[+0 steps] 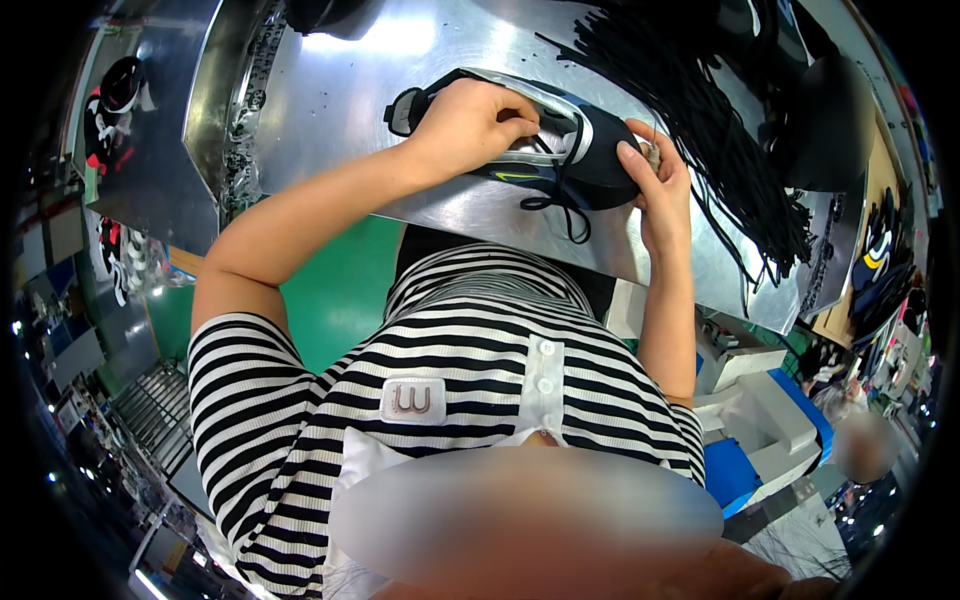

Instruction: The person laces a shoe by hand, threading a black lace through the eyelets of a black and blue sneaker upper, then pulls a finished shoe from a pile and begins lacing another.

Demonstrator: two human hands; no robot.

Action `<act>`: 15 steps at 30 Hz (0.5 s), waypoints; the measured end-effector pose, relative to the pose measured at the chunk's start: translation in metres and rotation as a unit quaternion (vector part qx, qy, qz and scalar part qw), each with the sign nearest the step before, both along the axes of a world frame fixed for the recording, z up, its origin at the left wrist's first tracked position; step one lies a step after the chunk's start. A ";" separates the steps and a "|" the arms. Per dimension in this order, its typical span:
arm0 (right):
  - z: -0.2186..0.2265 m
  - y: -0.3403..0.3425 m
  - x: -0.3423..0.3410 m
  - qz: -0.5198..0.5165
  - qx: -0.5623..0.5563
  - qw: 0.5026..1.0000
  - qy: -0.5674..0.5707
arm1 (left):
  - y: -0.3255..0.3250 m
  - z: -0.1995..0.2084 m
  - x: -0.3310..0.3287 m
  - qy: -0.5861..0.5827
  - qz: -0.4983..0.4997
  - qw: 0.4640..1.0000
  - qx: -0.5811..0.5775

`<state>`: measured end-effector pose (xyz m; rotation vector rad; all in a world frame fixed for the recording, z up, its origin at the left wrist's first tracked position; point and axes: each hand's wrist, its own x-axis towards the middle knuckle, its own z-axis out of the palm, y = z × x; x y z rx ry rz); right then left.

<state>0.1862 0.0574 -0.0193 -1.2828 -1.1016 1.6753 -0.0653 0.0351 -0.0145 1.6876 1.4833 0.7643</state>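
A black sneaker (606, 172) with a grey-lined opening and a small yellow-green stripe on its side lies on the metal table, toe to the right. My left hand (468, 122) reaches over the shoe's opening, thumb and forefinger pinched on what looks like the black shoelace. The lower fingers are partly hidden. Around the toe, my right hand (662, 182) is closed, thumb on top and fingers at the far side. A loop of black lace (566, 206) hangs over the shoe's near side onto the table.
A large bundle of loose black laces (715, 150) spreads over the right of the metal table (330, 110). A dark object (335, 12) stands at the far edge. More shoes (880, 245) are at the far right, and white-and-blue equipment (765, 415) stands below the table's right side.
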 end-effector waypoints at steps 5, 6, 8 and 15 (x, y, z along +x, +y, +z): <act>0.008 0.007 0.002 0.011 -0.027 0.999 0.016 | 0.004 0.009 0.009 -0.039 -0.029 0.999 -0.009; 0.006 0.005 0.002 0.008 -0.014 1.000 0.022 | 0.004 0.011 0.009 -0.041 -0.028 0.999 -0.021; 0.003 0.004 0.007 -0.005 0.017 1.000 0.009 | 0.004 0.015 0.004 -0.043 -0.025 0.999 -0.002; -0.007 0.001 0.008 -0.092 0.047 0.993 0.059 | 0.003 0.031 -0.079 0.079 0.111 0.967 0.213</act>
